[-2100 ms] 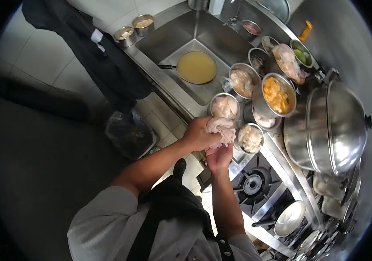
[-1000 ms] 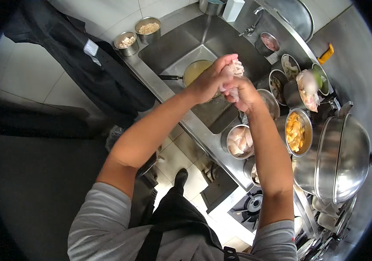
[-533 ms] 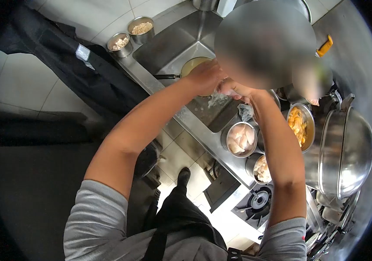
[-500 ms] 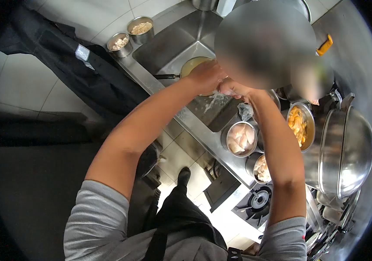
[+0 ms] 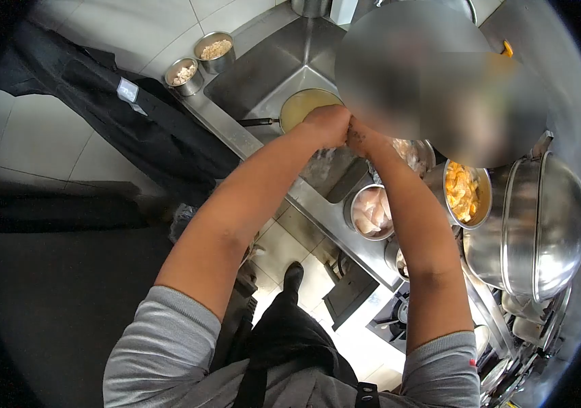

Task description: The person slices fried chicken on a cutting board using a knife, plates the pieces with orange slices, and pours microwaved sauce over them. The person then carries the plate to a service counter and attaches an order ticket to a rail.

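Note:
My left hand [image 5: 328, 126] and my right hand [image 5: 363, 139] are pressed together over the sink [image 5: 253, 80]. Both are closed, knuckles upward, and whatever they may hold is hidden beneath them. Just beyond my left hand, a black-handled pan [image 5: 292, 111] with yellowish liquid sits in the sink, partly covered by that hand. Below the hands the sink floor looks wet. Beside my right forearm stands a metal container of pale raw meat pieces [image 5: 371, 212]. A metal bowl with pale contents [image 5: 409, 155] shows just past my right wrist.
Two small metal tins [image 5: 185, 76] [image 5: 215, 52] of chopped pale food stand on the sink's left ledge. At right are a pot of orange-yellow food [image 5: 462, 193] and a large domed steel vessel [image 5: 542, 228]. A stove burner [image 5: 399, 311] lies lower right. Blurred patches cover the upper right.
My hands have drawn closer together, and the right has turned knuckles up. The white splash under them has faded. The right-hand blurred patch has grown and hides most of an orange item.

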Available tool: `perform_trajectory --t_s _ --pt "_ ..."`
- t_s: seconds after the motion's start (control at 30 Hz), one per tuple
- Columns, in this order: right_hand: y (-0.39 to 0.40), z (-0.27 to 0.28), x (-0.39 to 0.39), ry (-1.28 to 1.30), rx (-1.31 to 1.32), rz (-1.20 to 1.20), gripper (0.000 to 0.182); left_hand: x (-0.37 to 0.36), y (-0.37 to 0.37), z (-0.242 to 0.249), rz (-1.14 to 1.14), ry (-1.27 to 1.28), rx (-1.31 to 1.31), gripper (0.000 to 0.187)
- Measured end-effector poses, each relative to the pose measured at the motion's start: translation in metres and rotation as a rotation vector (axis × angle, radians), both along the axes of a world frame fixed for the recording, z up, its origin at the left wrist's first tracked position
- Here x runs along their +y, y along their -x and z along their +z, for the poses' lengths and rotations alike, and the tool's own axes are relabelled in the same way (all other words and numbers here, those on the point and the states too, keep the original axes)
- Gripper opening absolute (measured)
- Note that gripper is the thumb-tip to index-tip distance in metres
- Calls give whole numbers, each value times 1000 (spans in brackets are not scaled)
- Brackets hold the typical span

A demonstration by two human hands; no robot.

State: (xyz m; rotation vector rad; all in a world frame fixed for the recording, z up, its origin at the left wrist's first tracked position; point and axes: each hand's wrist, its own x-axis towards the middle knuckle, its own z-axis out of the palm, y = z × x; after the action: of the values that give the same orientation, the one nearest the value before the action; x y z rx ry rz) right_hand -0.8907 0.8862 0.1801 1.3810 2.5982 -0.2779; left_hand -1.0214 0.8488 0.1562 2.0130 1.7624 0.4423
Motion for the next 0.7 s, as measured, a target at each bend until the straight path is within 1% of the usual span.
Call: perform_trajectory --t_s 0.07,0.17,0.2,0.27,0.37,0.43,0.47,0.5,0.53,0.57,0.6,0.63,0.67,0.7 --pt "-2 -7 2 -66 -8 34 28 -6 -1 12 5 47 -65 33" --pt "-4 -11 3 -148 -33 131 26 -3 -2 2 31 94 -125 32" --pt "-4 -13 2 -177 4 125 25 -6 -3 10 41 119 -134 36" --pt "-7 -18 1 -237 72 102 22 -13 -5 25 49 168 -155 45" --pt "-11 7 -4 -301 193 139 22 -8 -2 -5 -42 -130 -416 61" --pt "-25 25 -7 -368 214 188 27 -36 -2 27 60 33 -500 80" --pt "-39 43 -22 -366 302 219 29 -39 9 15 31 38 -495 88" --pt "-60 65 -41 -361 389 243 32 -64 2 43 -46 42 -798 88" --pt "-87 83 -63 -318 516 252 34 -80 6 57 -73 128 -841 90" --pt "-115 99 -88 -277 646 265 36 -93 15 57 -84 113 -768 83" --pt "-145 110 -112 -213 576 211 45 -106 23 50 -63 168 -1001 71" --pt "-176 119 -141 -158 598 154 51 -121 29 43 -1 169 -1041 60" --pt "-209 134 -168 55 483 62 56 -138 32 40 53 168 -1008 57" --pt "-248 121 -193 189 533 -25 70 -154 35 37 108 161 -972 55"
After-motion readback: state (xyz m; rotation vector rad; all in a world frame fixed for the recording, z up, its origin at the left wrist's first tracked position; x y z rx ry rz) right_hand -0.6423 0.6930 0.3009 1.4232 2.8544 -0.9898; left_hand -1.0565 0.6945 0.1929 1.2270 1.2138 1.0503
